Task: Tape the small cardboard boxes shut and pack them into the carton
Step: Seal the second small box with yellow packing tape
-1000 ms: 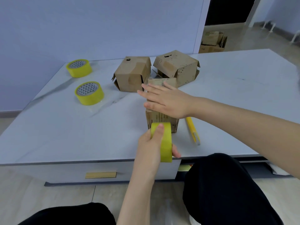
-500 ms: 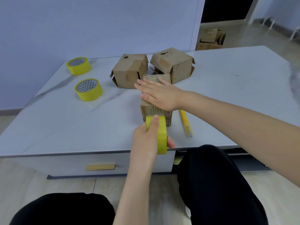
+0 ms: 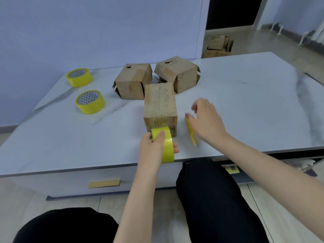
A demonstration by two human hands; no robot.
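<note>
Head view: sole view, looking down across the desk's near edge.
Desk (image 3: 245,102): pale top with grey veining; gold handle (image 3: 104,183) on the drawer front under the near edge.
Box (image 3: 160,106): long brown cardboard, lying lengthwise toward the back, near the middle of the near edge; top flaps closed, short end facing the person.
Roll (image 3: 165,146): yellow tape, standing on its edge at the near edge, touching the bottom of the box's near end.
Left hand (image 3: 153,148): wrapped round the roll, thumb on one side, forefinger pressed over its top, other fingers curled behind.
Right hand (image 3: 206,121): just right of the box, palm down, fingers loosely spread and blurred, holding nothing; over the cutter, contact impossible to judge.
Cutter (image 3: 192,134): yellow, flat on the desk just right of the box, partly hidden under the right hand.
Left back box (image 3: 134,83): behind the box, toward the back edge, side flaps ajar.
Right back box (image 3: 178,72): beside it, turned at an angle, touching the box's far end or nearly so.
Far spare roll (image 3: 79,77): yellow, flat, at the back-left corner.
Near spare roll (image 3: 90,101): yellow, flat, along the left edge.
Floor boxes (image 3: 219,46): brown stack on the floor beyond the back edge.
</note>
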